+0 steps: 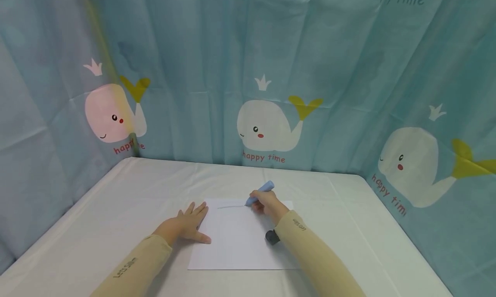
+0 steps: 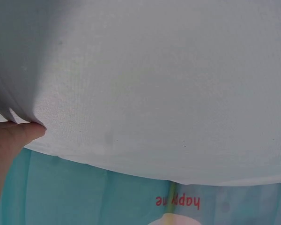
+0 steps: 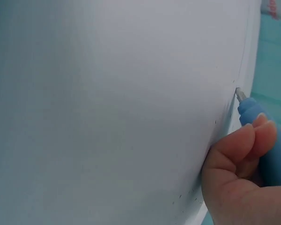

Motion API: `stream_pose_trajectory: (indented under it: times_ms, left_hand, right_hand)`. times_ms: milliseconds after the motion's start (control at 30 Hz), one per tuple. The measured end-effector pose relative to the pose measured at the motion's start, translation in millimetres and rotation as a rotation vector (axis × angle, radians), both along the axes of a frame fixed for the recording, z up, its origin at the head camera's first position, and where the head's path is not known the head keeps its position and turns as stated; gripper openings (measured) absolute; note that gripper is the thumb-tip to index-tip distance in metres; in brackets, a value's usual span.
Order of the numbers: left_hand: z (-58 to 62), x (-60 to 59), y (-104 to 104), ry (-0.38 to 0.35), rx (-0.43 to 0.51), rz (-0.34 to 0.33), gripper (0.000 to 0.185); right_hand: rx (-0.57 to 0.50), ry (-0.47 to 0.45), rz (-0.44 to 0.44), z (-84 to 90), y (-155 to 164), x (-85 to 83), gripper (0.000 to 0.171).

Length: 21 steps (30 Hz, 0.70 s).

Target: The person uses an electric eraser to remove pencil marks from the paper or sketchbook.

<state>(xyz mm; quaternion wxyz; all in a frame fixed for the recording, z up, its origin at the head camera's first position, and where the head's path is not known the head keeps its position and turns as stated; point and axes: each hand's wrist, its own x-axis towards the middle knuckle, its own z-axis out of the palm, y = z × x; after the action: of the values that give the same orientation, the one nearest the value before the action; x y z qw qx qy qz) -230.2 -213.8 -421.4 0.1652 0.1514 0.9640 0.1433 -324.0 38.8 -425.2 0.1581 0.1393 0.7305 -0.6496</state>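
Scene: a person seated at a white-covered table (image 1: 116, 202), seen from above the hands, with 1 sheet of white paper (image 1: 236, 245) lying flat in front of them.
Right hand: the right hand (image 1: 265, 202) has its fingers curled around a blue pen (image 1: 260, 192), pinching it low on the barrel; in the right wrist view the fingertips (image 3: 260, 129) press against the blue body just behind the tip.
Pen: tilted, upper end pointing away from the person, tip touching the paper near its far edge, at the right end of a faint line (image 1: 230, 207) that runs leftward across the sheet.
Left hand: the left hand (image 1: 190, 226) lies flat with fingers spread, on the tablecloth at the paper's left edge, thumb reaching onto the sheet.
Paper: centred on the table between the 2 forearms, its long sides running away from the person.
Sleeves: both arms wear beige sleeves with small dark lettering.
Wrist camera: a small dark device (image 1: 272, 237) sits under the right wrist, over the paper.
Backdrop: a teal curtain (image 1: 193, 51) printed with white whales and the words "happy time" hangs around the table on 3 sides.
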Motion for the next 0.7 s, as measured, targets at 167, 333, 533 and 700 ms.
stream_pose_trajectory:
  times_ms: [167, 333, 533, 700]
  left_hand:
    - [1.1, 0.9, 0.1, 0.007, 0.008, -0.003, 0.108]
    - [-0.3, 0.9, 1.2, 0.009, 0.004, -0.016, 0.108]
    - [-4.7, -1.6, -0.2, 0.019, -0.014, -0.009, 0.109]
    - [-8.2, -2.0, -2.2, 0.023, -0.009, -0.005, 0.11]
  right_hand:
    - [-0.007, 0.002, -0.007, -0.5, 1.2, 0.2, 0.03]
    - [-0.012, 0.001, -0.03, -1.6, 2.0, 2.1, 0.03]
    - [-0.003, 0.035, -0.046, -3.0, -1.8, 2.9, 0.026]
    - [0.038, 0.052, -0.058, -4.4, -5.9, 1.2, 0.024]
